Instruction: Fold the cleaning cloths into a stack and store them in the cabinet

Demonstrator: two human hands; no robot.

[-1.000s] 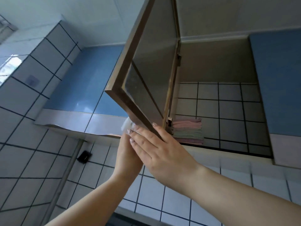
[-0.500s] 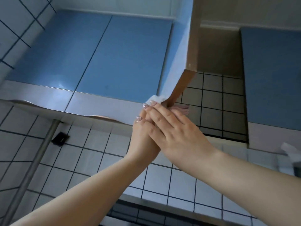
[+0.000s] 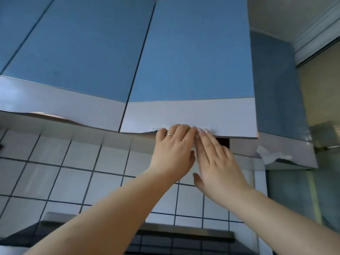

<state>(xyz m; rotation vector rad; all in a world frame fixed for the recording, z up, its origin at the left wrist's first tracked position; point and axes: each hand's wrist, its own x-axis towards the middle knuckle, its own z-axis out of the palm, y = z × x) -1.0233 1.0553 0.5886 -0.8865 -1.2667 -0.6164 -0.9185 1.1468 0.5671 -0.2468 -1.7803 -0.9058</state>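
The blue cabinet door (image 3: 191,57) with its pale lower band is swung almost flush with the doors beside it. A narrow dark gap (image 3: 223,141) shows under its lower right edge. My left hand (image 3: 173,151), with a ring on one finger, presses against the door's bottom edge; its fingers bend away from me and the tips are hidden. My right hand (image 3: 215,161) lies flat beside it, straight fingers touching the same edge. The folded cloths are hidden behind the door.
Another blue door (image 3: 77,48) hangs to the left, its lower trim (image 3: 46,115) peeling. Torn white film (image 3: 272,155) hangs from the right-hand cabinet. The white tiled wall (image 3: 73,173) runs below, with a dark counter edge (image 3: 165,240) at the bottom.
The door has swung from wide open to nearly shut, covering the stack of cloths. Both hands stayed on its lower edge and followed it round.
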